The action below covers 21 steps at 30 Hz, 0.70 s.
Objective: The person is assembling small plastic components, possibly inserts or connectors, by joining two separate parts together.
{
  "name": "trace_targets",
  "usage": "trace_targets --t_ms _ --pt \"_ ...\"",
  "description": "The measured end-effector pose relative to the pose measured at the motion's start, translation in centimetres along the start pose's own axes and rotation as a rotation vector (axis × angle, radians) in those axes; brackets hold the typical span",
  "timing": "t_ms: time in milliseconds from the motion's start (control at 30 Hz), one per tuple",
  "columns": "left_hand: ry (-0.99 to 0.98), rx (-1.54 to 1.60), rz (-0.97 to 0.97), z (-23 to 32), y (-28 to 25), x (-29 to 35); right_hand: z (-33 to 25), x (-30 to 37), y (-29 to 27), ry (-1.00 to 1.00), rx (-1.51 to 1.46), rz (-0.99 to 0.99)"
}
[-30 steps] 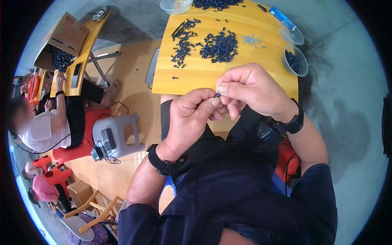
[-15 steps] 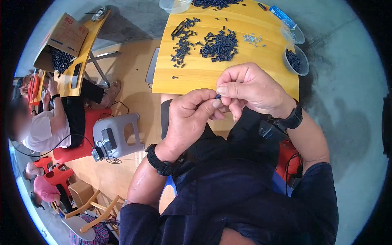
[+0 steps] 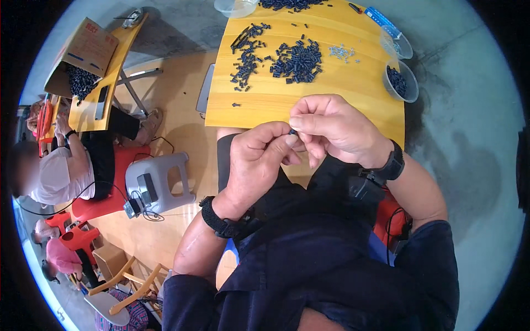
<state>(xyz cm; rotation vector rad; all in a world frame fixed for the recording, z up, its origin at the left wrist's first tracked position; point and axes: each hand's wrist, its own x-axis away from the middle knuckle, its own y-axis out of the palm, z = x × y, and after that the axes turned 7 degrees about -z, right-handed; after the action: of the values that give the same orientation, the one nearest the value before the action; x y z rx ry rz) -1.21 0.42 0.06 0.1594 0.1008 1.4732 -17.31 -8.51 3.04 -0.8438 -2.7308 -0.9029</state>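
Just off the near edge of the table, both my hands meet at the fingertips. Between the thumb and forefinger of my left hand [image 3: 256, 160] is a small black plastic piece [image 3: 292, 132], mostly covered by the fingers. My right hand [image 3: 339, 129] pinches with thumb and forefinger right at the top of that piece. Whatever lies in this right pinch is too small and hidden to name. Beyond the hands lie a pile of short black tubular pieces [image 3: 298, 62], a looser black heap [image 3: 245, 66] and small silvery parts [image 3: 342, 53]. One black piece [image 3: 236, 105] lies alone.
At the table's [image 3: 265, 113] right edge stand two clear tubs, the nearer tub [image 3: 413, 91] holding black pieces. Another clear tub [image 3: 236, 7] sits at the far left corner. To the left, a person [image 3: 69, 171] sits at another table near a cardboard box [image 3: 91, 47] and a grey stool [image 3: 157, 179].
My right hand has shifted slightly to the left and down, staying against the left fingertips. The left hand keeps its pinch, and the piles on the table look the same.
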Motion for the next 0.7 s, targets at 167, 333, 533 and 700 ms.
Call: trace_targets --t_ms 167,333,533,700 --pt "0.031 -0.029 -0.046 0.5 0.0 0.0 -0.4 0.1 -0.1 0.039 -0.015 -0.057" --pt "0.043 -0.023 -0.043 0.6 0.0 0.1 -0.3 0.3 0.6 0.060 -0.052 0.008" --pt "0.156 -0.111 -0.026 0.5 -0.8 0.1 -0.7 0.3 1.1 0.101 0.015 0.024" --pt "0.329 -0.221 -0.065 0.7 -1.3 -0.3 -0.9 0.3 1.4 0.150 0.037 -0.043"
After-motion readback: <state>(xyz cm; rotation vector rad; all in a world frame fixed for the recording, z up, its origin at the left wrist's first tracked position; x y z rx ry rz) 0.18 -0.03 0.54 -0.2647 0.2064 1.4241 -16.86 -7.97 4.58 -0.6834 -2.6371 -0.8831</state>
